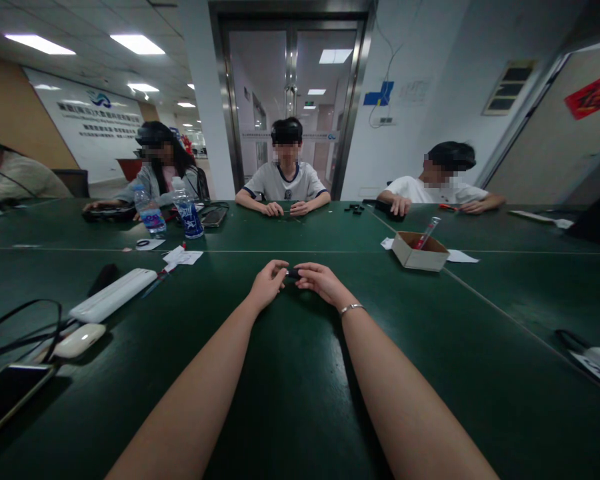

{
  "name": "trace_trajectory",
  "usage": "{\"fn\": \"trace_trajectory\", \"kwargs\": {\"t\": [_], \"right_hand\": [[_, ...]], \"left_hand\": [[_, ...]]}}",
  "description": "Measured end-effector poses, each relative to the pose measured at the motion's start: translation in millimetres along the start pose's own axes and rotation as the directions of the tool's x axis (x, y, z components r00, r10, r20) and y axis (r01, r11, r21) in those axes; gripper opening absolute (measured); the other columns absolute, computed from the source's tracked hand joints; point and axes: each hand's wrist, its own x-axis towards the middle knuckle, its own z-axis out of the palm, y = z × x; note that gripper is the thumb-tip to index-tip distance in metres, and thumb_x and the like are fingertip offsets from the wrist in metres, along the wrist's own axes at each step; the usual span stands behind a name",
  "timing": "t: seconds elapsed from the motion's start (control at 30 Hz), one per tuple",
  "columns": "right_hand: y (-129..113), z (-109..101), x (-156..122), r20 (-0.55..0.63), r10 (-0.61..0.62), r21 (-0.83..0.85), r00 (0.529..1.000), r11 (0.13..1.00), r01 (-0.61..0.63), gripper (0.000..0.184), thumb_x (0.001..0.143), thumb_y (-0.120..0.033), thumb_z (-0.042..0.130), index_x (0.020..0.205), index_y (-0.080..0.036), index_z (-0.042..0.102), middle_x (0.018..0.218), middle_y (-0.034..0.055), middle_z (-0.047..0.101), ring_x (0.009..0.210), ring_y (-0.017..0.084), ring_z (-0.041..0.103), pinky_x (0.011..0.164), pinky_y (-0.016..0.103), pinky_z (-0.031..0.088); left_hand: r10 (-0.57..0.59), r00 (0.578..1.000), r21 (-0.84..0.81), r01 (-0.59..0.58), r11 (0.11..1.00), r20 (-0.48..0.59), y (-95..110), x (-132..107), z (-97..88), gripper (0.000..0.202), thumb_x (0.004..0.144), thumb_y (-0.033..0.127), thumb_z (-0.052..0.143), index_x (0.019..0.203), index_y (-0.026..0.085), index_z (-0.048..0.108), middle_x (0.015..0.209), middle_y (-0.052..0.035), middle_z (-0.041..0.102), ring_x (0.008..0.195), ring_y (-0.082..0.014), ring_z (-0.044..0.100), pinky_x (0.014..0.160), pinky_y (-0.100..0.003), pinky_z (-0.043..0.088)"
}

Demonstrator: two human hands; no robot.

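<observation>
Both arms reach forward over the green table (290,373), and my hands meet near its middle. Between them is a small black stick-shaped object (293,273), whose exact kind I cannot make out. My left hand (268,285) pinches its left end, where a small pale spot shows. The thumb and fingers of my right hand (322,281) are closed on the right end. A silver bracelet (353,308) circles my right wrist. My fingertips hide part of the object.
Left lie a white power strip (114,295), a white rounded device (80,340), a phone (10,393) and cables. Two bottles (187,212) stand beyond. A small open box (420,257) holding a clear tube is ahead right. Several people sit across, one directly opposite (285,180).
</observation>
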Motion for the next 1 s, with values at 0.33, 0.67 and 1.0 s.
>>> {"fn": "trace_trajectory", "kwargs": {"t": [0.33,0.67,1.0], "right_hand": [[0.0,-1.2,-0.3,0.020,-0.001,0.002,1.000,1.000,0.001,0.011,0.084,-0.004,0.065,0.093,-0.009,0.069,0.071,0.0080,0.069,0.059,0.013,0.068,0.058,0.018,0.058],[1.1,-2.3,1.5,0.026,-0.006,-0.008,1.000,1.000,0.006,0.012,0.083,-0.006,0.066,0.093,-0.010,0.070,0.072,0.0067,0.069,0.060,0.012,0.067,0.058,0.018,0.058],[1.6,-4.1,2.0,0.044,-0.006,-0.006,0.999,1.000,0.006,0.015,0.083,-0.005,0.062,0.093,-0.011,0.070,0.074,0.0066,0.070,0.061,0.013,0.067,0.059,0.019,0.058]], "left_hand": [[0.051,0.999,0.052,-0.051,0.997,0.004,-3.2,0.5,-1.1,0.027,0.082,0.025,0.056,0.109,0.018,0.061,0.093,-0.0051,0.059,0.065,-0.0098,0.055,0.050,-0.017,0.042],[0.030,1.000,0.054,-0.030,0.998,-0.002,-4.5,0.4,-0.8,0.026,0.086,0.029,0.051,0.107,0.019,0.061,0.074,-0.0011,0.058,0.061,-0.0118,0.053,0.054,-0.021,0.040],[0.026,0.999,-0.012,-0.025,1.000,0.030,-1.2,0.1,0.1,0.028,0.087,0.033,0.049,0.107,0.017,0.060,0.067,0.0010,0.055,0.054,-0.0103,0.049,0.052,-0.021,0.038]]}}
